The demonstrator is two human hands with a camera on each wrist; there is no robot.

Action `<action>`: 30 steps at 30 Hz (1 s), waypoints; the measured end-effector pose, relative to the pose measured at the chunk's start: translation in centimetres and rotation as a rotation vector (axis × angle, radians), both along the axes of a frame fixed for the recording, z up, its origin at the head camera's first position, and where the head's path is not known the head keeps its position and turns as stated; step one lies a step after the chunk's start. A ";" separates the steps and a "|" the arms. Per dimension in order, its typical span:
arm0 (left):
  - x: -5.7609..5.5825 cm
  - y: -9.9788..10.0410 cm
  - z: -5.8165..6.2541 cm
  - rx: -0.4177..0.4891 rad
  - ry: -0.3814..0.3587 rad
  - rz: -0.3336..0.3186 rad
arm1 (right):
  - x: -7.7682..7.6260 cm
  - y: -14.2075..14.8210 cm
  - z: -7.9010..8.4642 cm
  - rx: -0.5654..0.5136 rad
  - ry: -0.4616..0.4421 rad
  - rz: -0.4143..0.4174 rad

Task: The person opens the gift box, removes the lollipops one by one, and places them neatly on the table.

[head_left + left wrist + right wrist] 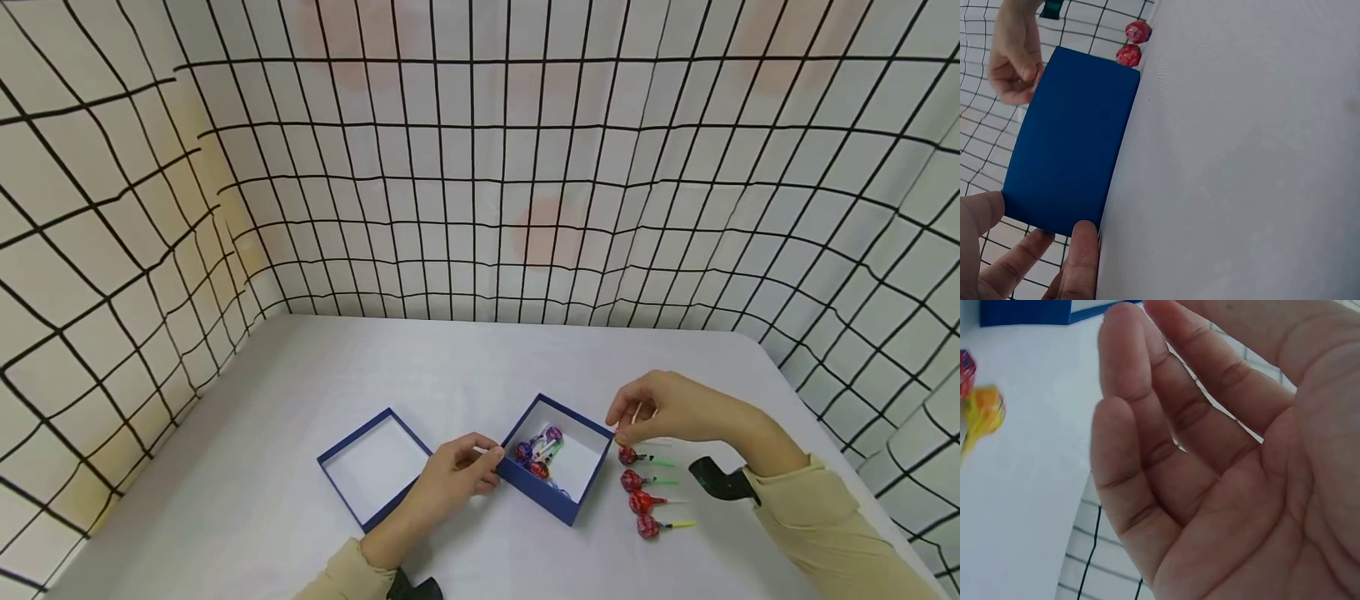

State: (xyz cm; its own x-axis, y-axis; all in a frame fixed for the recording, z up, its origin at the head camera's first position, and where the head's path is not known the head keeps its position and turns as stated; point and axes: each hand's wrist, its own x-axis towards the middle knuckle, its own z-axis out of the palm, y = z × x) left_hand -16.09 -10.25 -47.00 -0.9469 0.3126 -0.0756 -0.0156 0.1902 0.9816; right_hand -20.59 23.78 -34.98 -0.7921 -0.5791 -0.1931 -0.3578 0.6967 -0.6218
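Observation:
A blue open-topped box (534,495) with a white inside stands between the hands. Several wrapped lollipops (538,470), purple and red among them, lie inside it. The left hand (456,472) grips its left corner; in the left wrist view the thumb (985,209) and fingers (1084,253) meet the end of its blue wall (1072,144). Over at the opposite corner, the right hand (663,407) pinches the edge between thumb and fingertips. Its curved fingers fill the right wrist view, with the box wall (1025,312) above.
Red-wrapped lollipops (632,480) with coloured sticks lie in a column right of the box. A yellow lollipop (985,409) is beside them, partly hidden by the right hand in the head view. The matching lid (378,467) lies inside-up at the left. Black-grid white cloth (480,167) surrounds the table.

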 end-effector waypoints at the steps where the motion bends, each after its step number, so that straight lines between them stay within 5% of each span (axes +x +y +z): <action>1: 0.0 0.0 0.0 0.003 0.003 -0.002 | -0.3 -0.5 0.0 0.007 0.001 0.006; 15: 0.0 0.0 0.0 0.016 -0.005 0.002 | -3.1 -7.0 -1.2 0.148 -0.005 0.062; 30: 0.0 0.1 -0.4 0.039 0.001 0.001 | -3.0 -10.3 -3.1 0.328 0.126 0.059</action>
